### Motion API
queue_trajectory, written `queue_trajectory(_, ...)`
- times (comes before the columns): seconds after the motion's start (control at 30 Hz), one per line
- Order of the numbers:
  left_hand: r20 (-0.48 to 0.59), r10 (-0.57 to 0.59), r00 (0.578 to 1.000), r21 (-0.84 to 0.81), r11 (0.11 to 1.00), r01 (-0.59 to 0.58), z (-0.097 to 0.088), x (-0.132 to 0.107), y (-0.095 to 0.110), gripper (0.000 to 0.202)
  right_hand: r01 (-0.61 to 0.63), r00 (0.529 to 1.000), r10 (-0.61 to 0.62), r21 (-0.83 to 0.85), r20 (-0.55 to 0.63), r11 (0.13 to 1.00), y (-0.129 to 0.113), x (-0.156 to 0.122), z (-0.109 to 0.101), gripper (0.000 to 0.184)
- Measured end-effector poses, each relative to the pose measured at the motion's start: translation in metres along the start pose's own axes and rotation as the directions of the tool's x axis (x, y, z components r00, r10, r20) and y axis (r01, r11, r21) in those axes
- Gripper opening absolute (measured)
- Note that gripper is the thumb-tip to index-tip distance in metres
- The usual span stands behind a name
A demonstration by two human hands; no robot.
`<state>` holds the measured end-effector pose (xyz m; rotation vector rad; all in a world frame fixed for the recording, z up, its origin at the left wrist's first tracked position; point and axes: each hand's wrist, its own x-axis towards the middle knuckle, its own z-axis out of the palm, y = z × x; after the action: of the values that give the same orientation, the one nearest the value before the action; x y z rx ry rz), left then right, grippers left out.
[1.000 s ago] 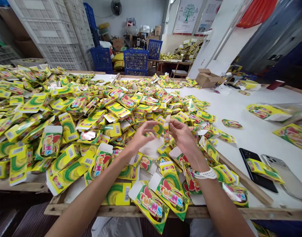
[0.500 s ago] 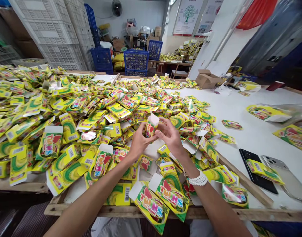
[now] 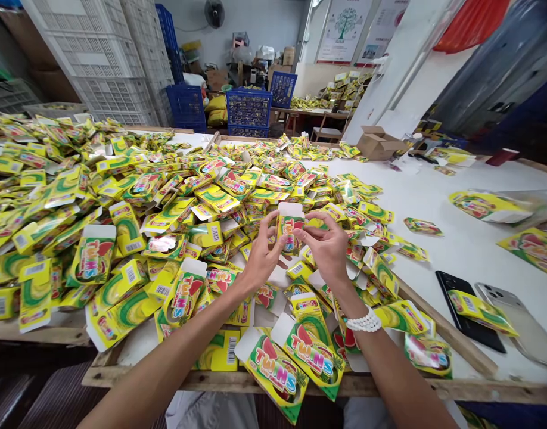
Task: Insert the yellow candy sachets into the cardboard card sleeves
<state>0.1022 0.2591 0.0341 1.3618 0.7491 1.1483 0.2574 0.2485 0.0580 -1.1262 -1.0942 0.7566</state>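
Beyond our white tabletop (image 3: 419,199), blue plastic crates (image 3: 249,110) are standing at twelve o'clock, while at the dial's centre we are holding one upright TWINS carton (image 3: 291,225), our left hand (image 3: 262,253) grasping its left side, our right hand (image 3: 331,250) pinching its right edge, and heaped cartons (image 3: 217,198) are spreading from nine to twelve.
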Motion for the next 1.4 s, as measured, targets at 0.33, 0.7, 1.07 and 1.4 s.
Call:
queue_trajectory(0.33, -0.047, -0.065, 0.997, -0.283, 0.958, 0.049, -0.006, 0.002, -0.004, 0.077, -0.025, 0.991, 0.021, 0.029, 0.133, 0.999, -0.002, 0.002, 0.0, 0.045)
queue_trajectory(0.7, -0.024, -0.005, 1.0, -0.046, 0.999, 0.004, -0.013, 0.005, -0.002, 0.06, -0.013, 0.986, 0.009, 0.02, 0.165, 1.0, 0.007, 0.005, -0.001, 0.033)
queue_trajectory(1.07, -0.02, 0.011, 1.0, -0.035, 0.999, -0.012, -0.007, 0.001, 0.0, 0.075, 0.045, 0.988, -0.036, -0.057, 0.149, 0.997, 0.002, -0.001, 0.001, 0.032)
queue_trajectory(1.4, 0.039, 0.054, 0.998, -0.004, 0.999, -0.054, -0.013, 0.006, -0.003, 0.054, 0.106, 0.978, -0.081, -0.128, 0.194, 0.986, -0.005, -0.002, -0.001, 0.044)
